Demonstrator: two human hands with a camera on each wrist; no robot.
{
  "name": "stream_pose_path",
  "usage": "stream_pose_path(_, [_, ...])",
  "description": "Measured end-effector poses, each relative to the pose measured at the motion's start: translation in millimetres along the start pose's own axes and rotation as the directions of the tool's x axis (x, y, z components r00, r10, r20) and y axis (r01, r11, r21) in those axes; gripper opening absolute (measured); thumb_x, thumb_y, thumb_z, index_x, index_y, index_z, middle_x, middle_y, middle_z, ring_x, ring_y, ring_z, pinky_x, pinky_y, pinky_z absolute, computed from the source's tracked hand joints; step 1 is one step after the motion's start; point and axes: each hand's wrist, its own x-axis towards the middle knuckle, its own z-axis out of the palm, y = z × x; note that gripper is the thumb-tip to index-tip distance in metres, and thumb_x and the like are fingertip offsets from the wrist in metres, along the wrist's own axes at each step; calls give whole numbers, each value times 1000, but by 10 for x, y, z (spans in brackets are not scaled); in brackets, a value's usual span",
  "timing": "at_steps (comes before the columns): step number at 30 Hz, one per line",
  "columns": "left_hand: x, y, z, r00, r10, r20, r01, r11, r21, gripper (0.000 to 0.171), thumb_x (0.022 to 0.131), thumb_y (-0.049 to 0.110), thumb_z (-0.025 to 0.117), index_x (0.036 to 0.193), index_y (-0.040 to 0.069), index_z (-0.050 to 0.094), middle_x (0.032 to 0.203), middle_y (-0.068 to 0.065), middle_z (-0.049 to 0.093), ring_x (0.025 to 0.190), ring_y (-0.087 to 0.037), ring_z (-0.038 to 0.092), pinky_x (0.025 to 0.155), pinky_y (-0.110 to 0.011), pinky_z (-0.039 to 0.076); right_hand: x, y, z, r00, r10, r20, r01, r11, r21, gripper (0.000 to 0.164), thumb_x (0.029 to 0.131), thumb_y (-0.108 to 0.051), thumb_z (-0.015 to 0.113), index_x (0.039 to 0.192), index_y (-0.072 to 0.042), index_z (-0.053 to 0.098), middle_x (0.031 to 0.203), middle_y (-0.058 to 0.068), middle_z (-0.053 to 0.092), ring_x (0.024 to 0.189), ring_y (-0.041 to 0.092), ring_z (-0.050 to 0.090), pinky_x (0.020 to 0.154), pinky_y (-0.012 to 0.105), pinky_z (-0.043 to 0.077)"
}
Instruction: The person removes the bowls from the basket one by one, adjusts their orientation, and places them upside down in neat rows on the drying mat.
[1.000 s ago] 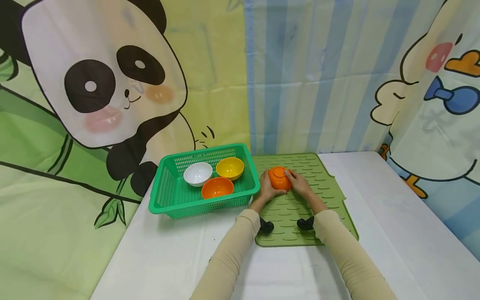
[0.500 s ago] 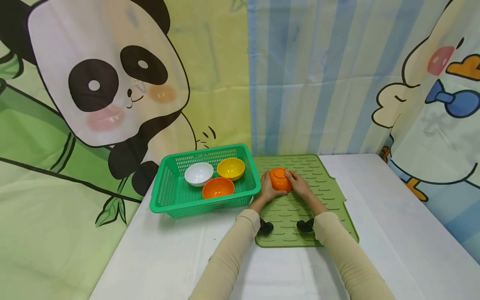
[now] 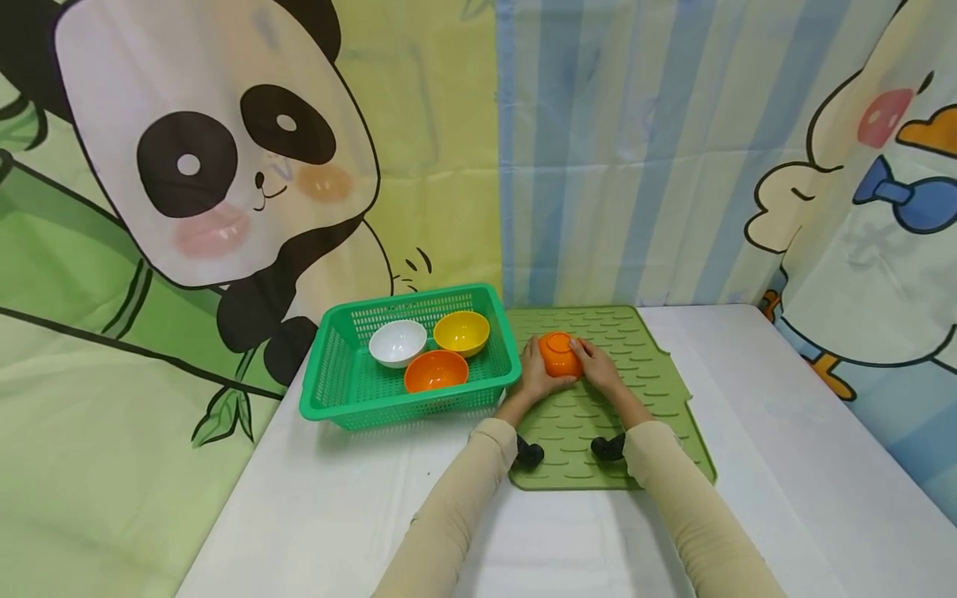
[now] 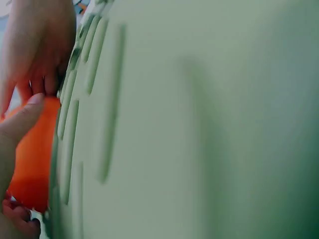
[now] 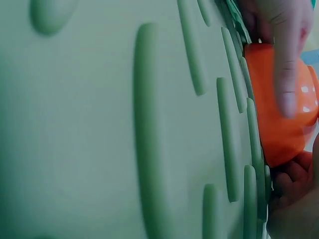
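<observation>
Fingers of the left hand [image 3: 534,378], at eight o'clock, and right hand [image 3: 598,368], at three, are clamped round the upturned orange bowl [image 3: 561,357] on the green mat [image 3: 571,428]; since a second ago no shift is seen, so the work seems paused

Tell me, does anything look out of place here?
Slightly odd: the held orange bowl is upside down on the green mat, while the white bowl, yellow bowl and second orange bowl in the basket face up. I see no spill or damage.
</observation>
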Motion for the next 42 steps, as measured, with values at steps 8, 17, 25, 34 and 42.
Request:
stream_pose_path(8, [-487, 763, -384, 989, -101, 111, 77, 977, 201, 88, 86, 48, 52, 141, -6, 10, 145, -24, 15, 131, -31, 27, 101, -39, 34, -23, -20, -15, 999, -31, -19, 31, 999, -24, 68, 95, -49, 27, 139, 2, 27, 137, 26, 34, 123, 42, 33, 100, 55, 27])
stream_pose_path(17, [-1114, 1322, -1441, 936, 10, 351, -84, 977, 196, 72, 84, 51, 54, 138, 7, 34, 134, -8, 45, 117, -20, 48, 92, -34, 44, -32, 31, 7, 998, -54, -15, 54, 998, -15, 66, 95, -49, 28, 139, -1, 29, 136, 25, 35, 123, 41, 34, 100, 55, 28])
stream_pose_path(25, [-472, 842, -2621, 988, 132, -74, -134, 991, -14, 42, 82, 29, 66, 116, 7, 57, 111, -9, 61, 101, -22, 58, 85, -33, 48, -56, 28, 7, 998, -56, -28, 57, 998, 27, 67, 94, -50, 28, 139, 0, 29, 137, 25, 35, 123, 41, 33, 100, 54, 28])
stream_pose_path(34, [79, -291, -3213, 925, -365, -106, 371, 928, 36, 60, 79, 32, 69, 127, 5, 47, 129, -16, 47, 117, -32, 43, 93, -44, 41, -55, 68, 22, 998, -59, -13, 59, 998, -13, 73, 92, -53, 33, 141, 0, 24, 140, 24, 30, 125, 41, 31, 100, 55, 28])
stream_pose_path(42, [39, -758, -3214, 822, -568, 22, 560, 816, 140, 64, 85, 28, 62, 135, -2, 36, 135, -23, 37, 120, -37, 39, 94, -45, 40, -72, 52, 50, 1000, -11, -10, 11, 999, 32, 86, 81, -61, 50, 142, -6, 23, 140, 21, 32, 123, 37, 36, 98, 51, 34])
